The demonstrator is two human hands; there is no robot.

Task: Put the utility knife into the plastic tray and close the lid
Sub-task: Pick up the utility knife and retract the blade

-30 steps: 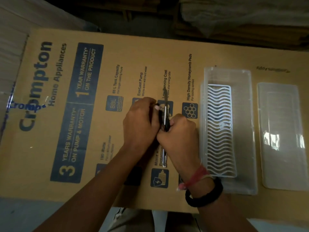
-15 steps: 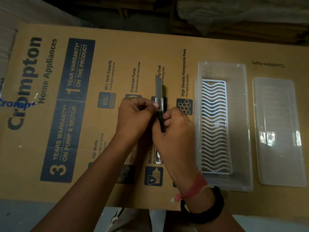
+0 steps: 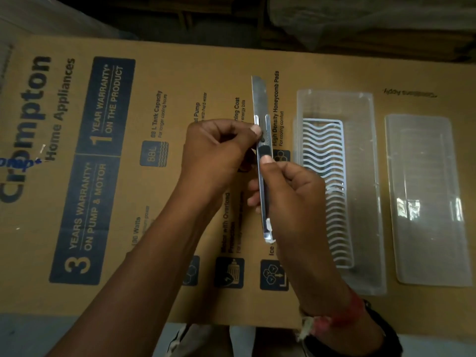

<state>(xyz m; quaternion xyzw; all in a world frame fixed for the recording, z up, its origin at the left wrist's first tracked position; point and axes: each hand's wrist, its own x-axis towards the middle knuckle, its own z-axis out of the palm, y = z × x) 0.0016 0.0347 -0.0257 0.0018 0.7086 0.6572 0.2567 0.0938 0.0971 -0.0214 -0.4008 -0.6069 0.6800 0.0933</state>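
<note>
Both sets of fingers (image 3: 266, 159) are closed on the utility knife (image 3: 264, 176), blade extended: left hand (image 3: 216, 150) pinching near the slider, right hand (image 3: 293, 199) wrapping the handle. It's held above the cardboard-covered worktop (image 3: 180, 73), left of the open plastic tray (image 3: 365, 176); the lid (image 3: 427, 202) lies beside it.

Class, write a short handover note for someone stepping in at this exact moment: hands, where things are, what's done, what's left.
Both hands hold the utility knife above the cardboard: left hand pinches near the slider, right hand grips the handle. The blade is extended.
Plastic tray sits open to the right, white rack inside. Lid lies flat beside it, further right.
Done: nothing stowed.
Left: probably retract the blade, put knife in tray, close lid.
</note>
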